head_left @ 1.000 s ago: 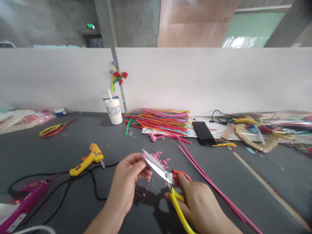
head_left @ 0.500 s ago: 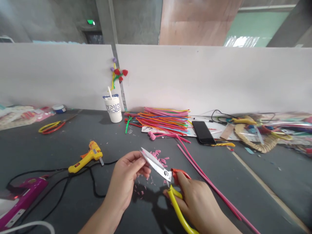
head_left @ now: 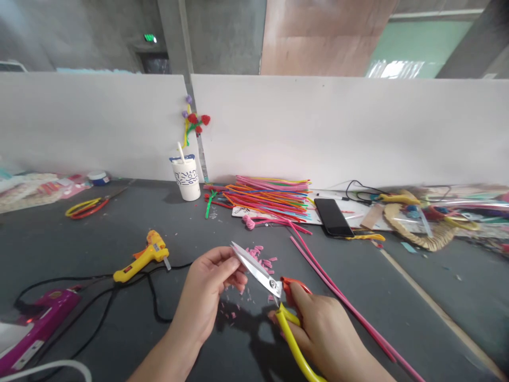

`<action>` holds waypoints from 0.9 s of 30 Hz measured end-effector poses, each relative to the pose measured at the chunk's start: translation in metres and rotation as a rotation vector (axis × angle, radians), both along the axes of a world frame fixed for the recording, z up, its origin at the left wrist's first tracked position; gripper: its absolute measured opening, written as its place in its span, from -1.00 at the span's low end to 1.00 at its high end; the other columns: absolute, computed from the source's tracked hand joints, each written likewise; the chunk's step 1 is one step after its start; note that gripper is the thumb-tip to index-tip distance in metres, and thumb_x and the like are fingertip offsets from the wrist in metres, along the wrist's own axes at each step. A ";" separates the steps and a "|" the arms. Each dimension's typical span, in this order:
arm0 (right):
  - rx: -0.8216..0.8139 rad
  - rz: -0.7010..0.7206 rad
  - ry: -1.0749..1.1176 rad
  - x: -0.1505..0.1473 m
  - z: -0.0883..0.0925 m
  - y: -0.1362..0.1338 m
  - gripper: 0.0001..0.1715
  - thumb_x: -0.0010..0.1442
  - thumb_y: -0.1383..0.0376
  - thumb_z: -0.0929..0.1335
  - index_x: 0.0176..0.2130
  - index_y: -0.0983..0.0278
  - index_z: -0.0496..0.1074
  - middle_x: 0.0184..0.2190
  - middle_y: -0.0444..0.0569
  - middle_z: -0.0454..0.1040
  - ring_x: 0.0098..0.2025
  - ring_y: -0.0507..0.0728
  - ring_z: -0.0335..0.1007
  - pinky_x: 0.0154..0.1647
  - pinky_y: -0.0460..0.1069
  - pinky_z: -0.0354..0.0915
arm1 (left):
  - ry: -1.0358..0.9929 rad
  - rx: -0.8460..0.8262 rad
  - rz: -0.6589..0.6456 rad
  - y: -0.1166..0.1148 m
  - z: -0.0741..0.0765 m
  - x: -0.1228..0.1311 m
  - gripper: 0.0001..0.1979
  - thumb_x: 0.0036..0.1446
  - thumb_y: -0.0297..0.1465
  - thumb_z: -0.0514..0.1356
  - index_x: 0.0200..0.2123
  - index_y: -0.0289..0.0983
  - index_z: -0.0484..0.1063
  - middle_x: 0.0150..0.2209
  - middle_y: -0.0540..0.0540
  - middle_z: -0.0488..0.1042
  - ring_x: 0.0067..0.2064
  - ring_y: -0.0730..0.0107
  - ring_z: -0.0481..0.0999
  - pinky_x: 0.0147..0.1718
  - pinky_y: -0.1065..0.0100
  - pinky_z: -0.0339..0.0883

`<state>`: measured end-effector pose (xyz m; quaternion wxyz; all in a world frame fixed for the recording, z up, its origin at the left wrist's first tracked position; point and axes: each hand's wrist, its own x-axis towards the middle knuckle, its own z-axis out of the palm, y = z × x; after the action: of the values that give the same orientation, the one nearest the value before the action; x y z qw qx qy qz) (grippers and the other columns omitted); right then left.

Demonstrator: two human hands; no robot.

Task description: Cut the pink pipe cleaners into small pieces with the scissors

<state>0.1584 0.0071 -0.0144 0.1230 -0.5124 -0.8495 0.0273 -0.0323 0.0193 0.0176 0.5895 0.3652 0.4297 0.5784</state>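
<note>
My right hand is wrapped around the handles of a pair of scissors with one orange-red and one yellow grip. Their blades point up and left, with the tip beside the fingers of my left hand. Those left fingers are pinched together, and whatever lies between them is hidden. Just behind the blades is a small pile of cut pink pieces. Finer pink scraps are scattered on the table below. Two long pink pipe cleaners lie to the right, reaching past my right hand.
Behind my hands are a bundle of coloured pipe cleaners, a pink pom-pom stem, a phone and a patterned cup. On the left lie a yellow glue gun with black cords, a purple power strip and other scissors.
The whole view has shifted by a few pixels. Both hands and the scissors keep nearly the same pose, with the blades looking slightly closer together.
</note>
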 end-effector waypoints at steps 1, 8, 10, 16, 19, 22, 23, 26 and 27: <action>-0.007 0.003 0.001 0.000 0.000 0.000 -0.64 0.15 0.01 0.16 -0.33 0.25 0.23 -0.67 -0.13 0.39 -0.65 0.13 0.34 -0.65 -0.07 -0.11 | 0.002 0.001 -0.001 0.000 0.000 0.000 -0.90 -0.01 -0.41 0.20 -0.44 -0.34 0.45 -0.59 -0.01 0.43 -0.56 0.56 0.38 -0.57 0.53 0.25; -0.007 0.007 0.039 -0.002 0.002 0.000 -0.66 0.15 0.02 0.18 -0.40 0.24 0.22 -0.70 -0.16 0.36 -0.68 0.09 0.30 -0.66 -0.08 -0.11 | 0.009 -0.002 0.006 -0.001 0.001 0.000 -0.90 -0.02 -0.40 0.20 -0.44 -0.34 0.45 -0.59 -0.01 0.42 -0.56 0.53 0.38 -0.57 0.52 0.25; 0.002 0.004 0.039 -0.001 0.001 0.000 -0.66 0.14 0.02 0.18 -0.42 0.23 0.22 -0.71 -0.16 0.36 -0.69 0.09 0.29 -0.66 -0.08 -0.11 | 0.004 0.000 0.010 -0.002 0.002 0.000 -0.90 -0.02 -0.40 0.20 -0.44 -0.34 0.45 -0.59 -0.01 0.43 -0.56 0.53 0.38 -0.58 0.52 0.25; 0.016 -0.052 0.074 0.003 0.000 0.004 -0.65 0.09 0.01 0.22 -0.51 0.21 0.19 -0.72 -0.15 0.33 -0.70 0.07 0.24 -0.66 -0.08 -0.12 | -0.012 -0.005 0.017 0.000 0.004 0.000 -0.90 -0.05 -0.41 0.22 -0.46 -0.35 0.43 -0.56 -0.02 0.42 -0.58 0.54 0.37 -0.59 0.52 0.25; -0.165 -0.112 0.313 0.000 0.007 0.006 -0.63 0.03 0.03 0.26 -0.58 0.21 0.12 -0.75 -0.21 0.24 -0.70 0.01 0.18 -0.68 -0.11 -0.08 | -0.032 -0.043 -0.072 -0.001 0.004 0.003 -0.90 -0.06 -0.40 0.23 -0.48 -0.34 0.41 -0.56 -0.02 0.42 -0.57 0.53 0.37 -0.60 0.51 0.25; -0.525 -0.144 0.715 -0.006 0.017 0.005 -0.73 0.07 0.13 0.21 -0.54 0.23 0.16 -0.70 -0.24 0.23 -0.70 -0.05 0.16 -0.70 -0.16 0.04 | -0.062 -0.135 -0.248 -0.004 0.001 0.011 -0.88 -0.05 -0.39 0.23 -0.50 -0.34 0.39 -0.55 -0.04 0.42 -0.58 0.52 0.37 -0.60 0.50 0.26; -0.612 -0.174 0.809 -0.008 0.020 0.004 -0.76 0.05 0.13 0.22 -0.50 0.24 0.19 -0.72 -0.27 0.20 -0.73 -0.07 0.10 -0.74 -0.17 0.03 | -0.066 -0.167 -0.305 -0.006 0.000 0.014 -0.88 -0.05 -0.39 0.22 -0.50 -0.34 0.38 -0.55 -0.04 0.42 -0.59 0.52 0.38 -0.61 0.50 0.26; -0.742 -0.238 0.975 -0.010 0.026 0.003 -0.75 -0.02 0.12 0.25 -0.40 0.26 0.26 -0.73 -0.28 0.21 -0.79 -0.10 0.02 -0.81 -0.19 -0.01 | -0.066 -0.238 -0.449 -0.011 -0.004 0.021 -0.89 -0.04 -0.40 0.21 -0.50 -0.34 0.38 -0.56 -0.05 0.42 -0.59 0.52 0.39 -0.61 0.51 0.26; -0.767 -0.244 1.005 -0.010 0.026 0.003 -0.73 -0.03 0.12 0.26 -0.38 0.27 0.27 -0.74 -0.28 0.22 -0.80 -0.10 0.01 -0.83 -0.20 -0.03 | -0.066 -0.253 -0.491 -0.012 -0.005 0.023 -0.89 -0.04 -0.40 0.21 -0.50 -0.34 0.38 -0.57 -0.05 0.42 -0.60 0.52 0.39 -0.62 0.51 0.26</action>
<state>0.1482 0.0099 0.0118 0.3161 -0.5378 -0.5538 0.5516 -0.0091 0.0073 0.0126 0.7668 0.3626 0.3776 0.3715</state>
